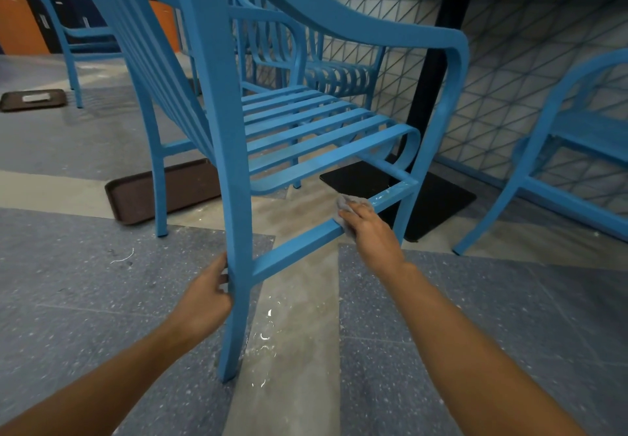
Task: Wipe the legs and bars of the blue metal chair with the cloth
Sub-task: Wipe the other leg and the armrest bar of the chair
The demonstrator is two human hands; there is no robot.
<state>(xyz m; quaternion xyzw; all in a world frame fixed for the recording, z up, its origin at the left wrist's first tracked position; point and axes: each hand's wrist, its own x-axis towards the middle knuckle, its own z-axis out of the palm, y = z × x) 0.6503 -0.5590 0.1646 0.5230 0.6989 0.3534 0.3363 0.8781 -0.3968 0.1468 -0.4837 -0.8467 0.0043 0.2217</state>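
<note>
Your left hand (204,294) curls its grip around the near rear leg (234,265) of the blue metal chair (306,119), just below where the low side bar (299,242) joins it. Your right hand (368,228) presses a grey cloth (346,206) onto that same bar, fingers folded over the cloth and holding it against the metal, about two thirds of the way toward the front leg (406,211). The chair stands upright on the floor (102,299), a speckled blue-grey surface crossed by a paler strip (wet patches glint on the strip beneath the bar). Pale scuffs show on the bar just beyond the cloth. A brown tray (142,194) lies on the floor under the chair's far side, and a second tray (34,99) sits farther off at the left edge. A black table pedestal (435,62) rises behind the front leg, its base (438,201) flat on the floor. More blue chairs (560,150) stand around, before a lattice-patterned wall (509,62).
</note>
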